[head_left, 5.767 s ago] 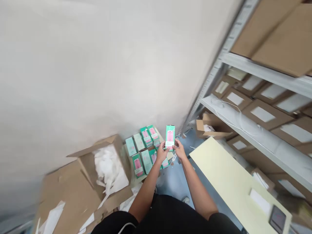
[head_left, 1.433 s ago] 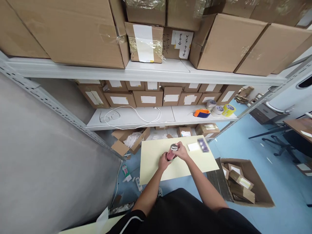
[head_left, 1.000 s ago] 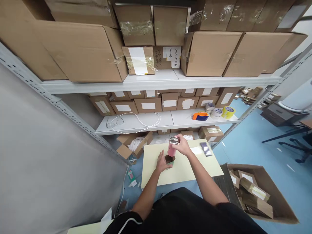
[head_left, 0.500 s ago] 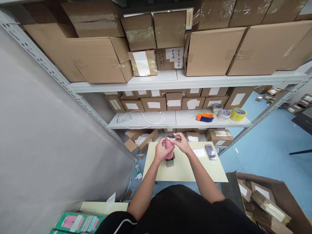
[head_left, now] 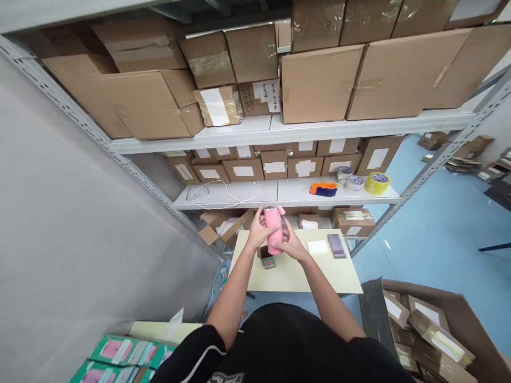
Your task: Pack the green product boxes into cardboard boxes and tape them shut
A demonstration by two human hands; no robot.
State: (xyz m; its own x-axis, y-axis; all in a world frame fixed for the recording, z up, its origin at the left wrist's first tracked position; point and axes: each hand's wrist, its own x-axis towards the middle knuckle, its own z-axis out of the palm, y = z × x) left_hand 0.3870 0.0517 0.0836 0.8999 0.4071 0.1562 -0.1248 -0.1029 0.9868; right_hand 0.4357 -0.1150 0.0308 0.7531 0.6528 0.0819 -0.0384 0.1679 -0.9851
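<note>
Both of my hands hold a pink tumbler above the pale yellow table. Its silvery rim shows at the top, with a small pink tab at the right. My left hand is closed around the tumbler's left side. On the lower right side, my right hand grips it with thumb and fingers. Just below and left of the tumbler stands a small green box, its top open. A white paper and a blurred purple item lie to the right of my right hand.
Metal shelving with cardboard boxes rises behind the table. Tape rolls and an orange-and-blue tape dispenser sit on the middle shelf. A large carton of parcels stands at the right, green boxes at lower left.
The tumbler has been lifted up and away from above the green box and turned, showing more of its side. My right hand has moved from its top to its lower side.
</note>
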